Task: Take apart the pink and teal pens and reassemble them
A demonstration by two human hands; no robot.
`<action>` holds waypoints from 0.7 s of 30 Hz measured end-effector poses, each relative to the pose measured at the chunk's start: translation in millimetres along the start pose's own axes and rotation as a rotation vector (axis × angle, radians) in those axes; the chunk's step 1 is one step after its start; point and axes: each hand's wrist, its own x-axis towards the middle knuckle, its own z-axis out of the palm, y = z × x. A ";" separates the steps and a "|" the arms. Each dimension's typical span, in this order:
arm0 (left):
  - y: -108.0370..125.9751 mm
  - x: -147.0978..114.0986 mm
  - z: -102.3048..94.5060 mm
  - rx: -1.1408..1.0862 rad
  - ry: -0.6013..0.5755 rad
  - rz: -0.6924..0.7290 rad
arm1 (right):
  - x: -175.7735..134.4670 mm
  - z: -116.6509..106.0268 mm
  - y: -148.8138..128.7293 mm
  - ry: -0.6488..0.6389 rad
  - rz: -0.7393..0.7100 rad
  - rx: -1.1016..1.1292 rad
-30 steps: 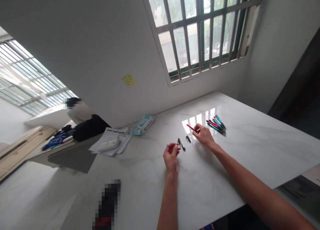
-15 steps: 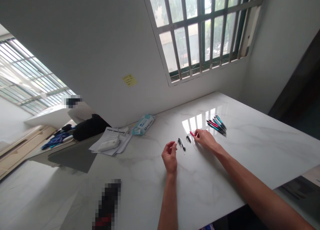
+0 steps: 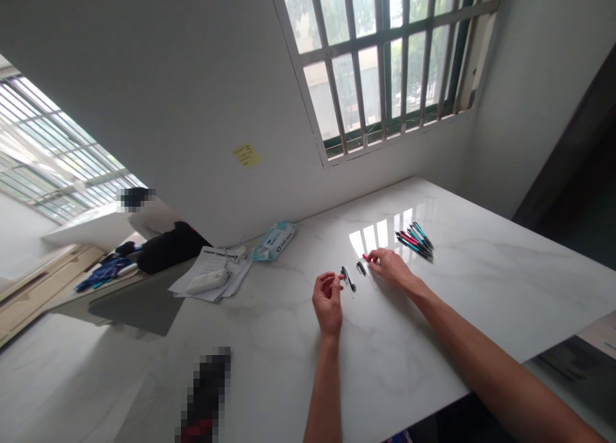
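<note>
A right hand (image 3: 387,264) pinches a red pen barrel (image 3: 364,256), mostly hidden by fingers, above a marbled tabletop (image 3: 394,347); the left hand (image 3: 328,296) is half-curled, its grip unclear. Between them, at the left's 2 o'clock, lie black pen parts (image 3: 353,287). A wipes packet (image 3: 276,241), contents hidden, lies at its 10; bundled pens (image 3: 416,243) at the right's 2.

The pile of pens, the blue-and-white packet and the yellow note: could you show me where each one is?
Pile of pens (image 3: 414,243), head view: middle of the pile.
Blue-and-white packet (image 3: 275,242), head view: its printed face.
Yellow note (image 3: 247,155), head view: centre of the paper.
</note>
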 end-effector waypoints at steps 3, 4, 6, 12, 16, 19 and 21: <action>1.6 -1.3 2.1 0.016 -0.031 0.019 | -0.3 0.2 -0.2 -0.024 0.008 0.015; 1.7 -1.9 3.0 0.028 -0.045 0.029 | -0.5 0.2 -0.3 -0.028 0.010 0.019; 1.9 -3.6 5.0 0.049 -0.073 0.041 | -1.0 0.1 -0.8 -0.033 0.008 0.027; 6.6 -6.1 8.6 0.187 -0.149 0.056 | -1.7 -0.8 -3.5 -0.030 0.001 0.031; 11.1 2.4 10.5 0.405 -0.197 0.147 | -1.6 -0.3 -2.7 -0.047 0.006 0.034; 13.3 10.9 14.4 0.495 -0.301 0.143 | -1.3 0.4 -2.0 -0.056 0.008 0.036; 13.3 14.6 18.9 0.560 -0.357 0.132 | -1.0 0.3 -2.0 -0.062 0.009 0.038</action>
